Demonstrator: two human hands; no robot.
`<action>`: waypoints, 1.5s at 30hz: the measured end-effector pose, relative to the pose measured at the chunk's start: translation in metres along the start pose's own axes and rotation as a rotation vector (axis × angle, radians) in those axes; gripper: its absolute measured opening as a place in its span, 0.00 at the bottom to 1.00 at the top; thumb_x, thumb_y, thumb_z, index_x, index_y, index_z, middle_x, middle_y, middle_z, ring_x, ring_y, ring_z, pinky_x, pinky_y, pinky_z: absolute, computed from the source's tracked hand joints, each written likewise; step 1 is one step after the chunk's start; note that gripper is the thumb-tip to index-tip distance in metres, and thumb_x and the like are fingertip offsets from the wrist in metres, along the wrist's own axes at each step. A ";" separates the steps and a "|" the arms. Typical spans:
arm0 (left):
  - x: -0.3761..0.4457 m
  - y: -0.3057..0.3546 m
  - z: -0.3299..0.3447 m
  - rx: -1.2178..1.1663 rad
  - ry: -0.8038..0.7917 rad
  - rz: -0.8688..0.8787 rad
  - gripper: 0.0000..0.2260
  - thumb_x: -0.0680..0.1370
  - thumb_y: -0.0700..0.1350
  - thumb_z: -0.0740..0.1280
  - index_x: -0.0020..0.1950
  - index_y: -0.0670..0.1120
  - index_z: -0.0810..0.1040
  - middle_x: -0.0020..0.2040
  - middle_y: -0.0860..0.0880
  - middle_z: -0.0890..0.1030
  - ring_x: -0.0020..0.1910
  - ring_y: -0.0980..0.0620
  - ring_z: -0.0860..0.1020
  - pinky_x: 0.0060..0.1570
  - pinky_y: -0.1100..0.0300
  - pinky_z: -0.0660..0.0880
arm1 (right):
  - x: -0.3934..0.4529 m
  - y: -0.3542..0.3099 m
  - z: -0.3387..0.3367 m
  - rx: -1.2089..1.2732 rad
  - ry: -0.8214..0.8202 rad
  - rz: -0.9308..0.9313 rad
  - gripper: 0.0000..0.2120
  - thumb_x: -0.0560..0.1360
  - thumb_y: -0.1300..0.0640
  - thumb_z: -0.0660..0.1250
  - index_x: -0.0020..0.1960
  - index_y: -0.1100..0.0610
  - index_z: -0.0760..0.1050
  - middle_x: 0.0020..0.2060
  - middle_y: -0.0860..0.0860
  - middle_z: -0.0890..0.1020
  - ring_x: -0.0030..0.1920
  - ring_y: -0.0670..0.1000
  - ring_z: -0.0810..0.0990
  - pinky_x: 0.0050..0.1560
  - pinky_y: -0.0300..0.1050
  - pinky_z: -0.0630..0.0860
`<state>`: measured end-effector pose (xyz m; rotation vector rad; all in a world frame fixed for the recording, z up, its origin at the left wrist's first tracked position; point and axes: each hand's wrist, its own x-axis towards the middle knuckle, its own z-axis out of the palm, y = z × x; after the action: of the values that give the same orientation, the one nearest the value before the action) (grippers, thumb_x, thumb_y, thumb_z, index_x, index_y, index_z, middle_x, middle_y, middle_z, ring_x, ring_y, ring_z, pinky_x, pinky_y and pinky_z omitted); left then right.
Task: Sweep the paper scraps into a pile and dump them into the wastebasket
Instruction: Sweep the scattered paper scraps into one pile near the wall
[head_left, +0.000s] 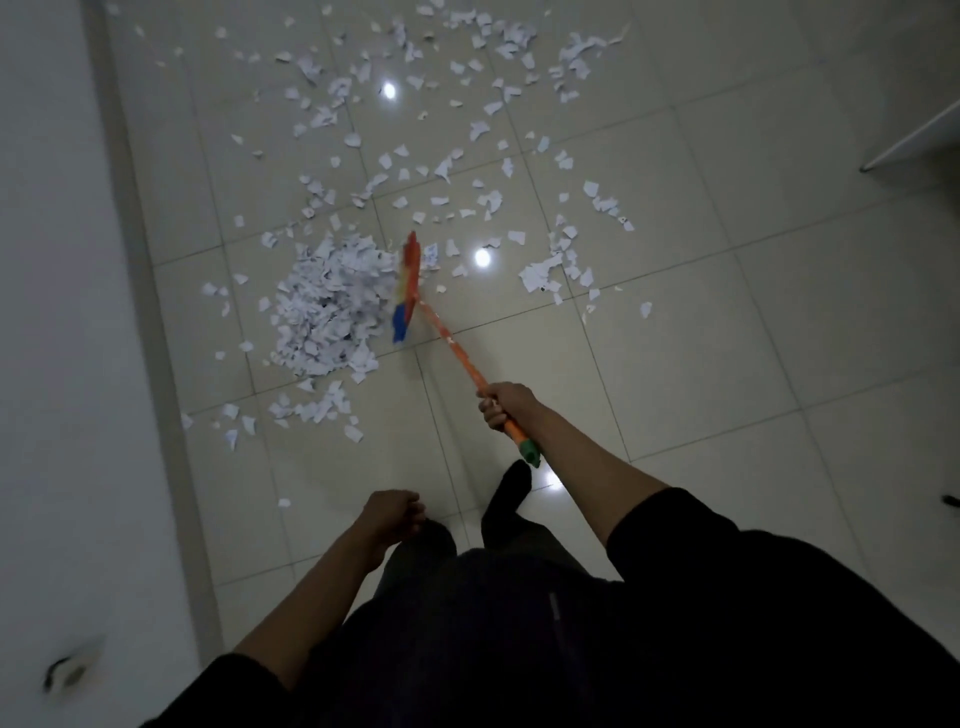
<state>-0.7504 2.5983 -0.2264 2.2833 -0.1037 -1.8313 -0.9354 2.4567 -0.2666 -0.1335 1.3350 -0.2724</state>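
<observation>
Right hand (501, 405) fingers wrapped round broom (410, 286) handle, head touching the pile (327, 306) on the floor (675, 364) near the left wall. Left hand (389, 514) loosely curled, idle. Roughly half done: many paper scraps (467, 78) lie scattered beyond. Wastebasket not visible.

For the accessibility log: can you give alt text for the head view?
The right hand grips an orange broom whose head meets a pile of paper scraps on the tiled floor. More scraps lie scattered beyond; the left hand hangs loosely curled, holding nothing.
</observation>
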 end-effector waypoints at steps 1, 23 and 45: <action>0.001 0.004 0.004 -0.004 -0.002 -0.002 0.05 0.80 0.38 0.62 0.48 0.38 0.76 0.38 0.42 0.77 0.34 0.48 0.75 0.37 0.58 0.73 | -0.002 0.002 -0.003 -0.026 0.005 -0.023 0.05 0.78 0.66 0.56 0.44 0.61 0.68 0.29 0.53 0.68 0.17 0.43 0.62 0.16 0.32 0.58; 0.051 0.199 0.083 0.273 -0.211 0.090 0.09 0.79 0.37 0.63 0.55 0.34 0.76 0.41 0.41 0.79 0.35 0.48 0.77 0.31 0.58 0.73 | -0.045 -0.045 -0.172 0.146 0.669 -0.144 0.08 0.77 0.66 0.54 0.41 0.61 0.68 0.28 0.54 0.68 0.18 0.45 0.62 0.19 0.34 0.59; 0.101 0.293 0.041 0.098 -0.094 -0.043 0.05 0.79 0.37 0.62 0.46 0.37 0.75 0.38 0.42 0.77 0.34 0.49 0.75 0.37 0.58 0.74 | 0.092 -0.249 -0.051 0.588 0.244 0.032 0.10 0.77 0.68 0.44 0.51 0.60 0.61 0.30 0.51 0.63 0.17 0.45 0.62 0.15 0.34 0.62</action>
<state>-0.7452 2.2890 -0.2705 2.2797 -0.1647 -1.9977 -0.9955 2.1961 -0.3022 0.4263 1.4425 -0.6575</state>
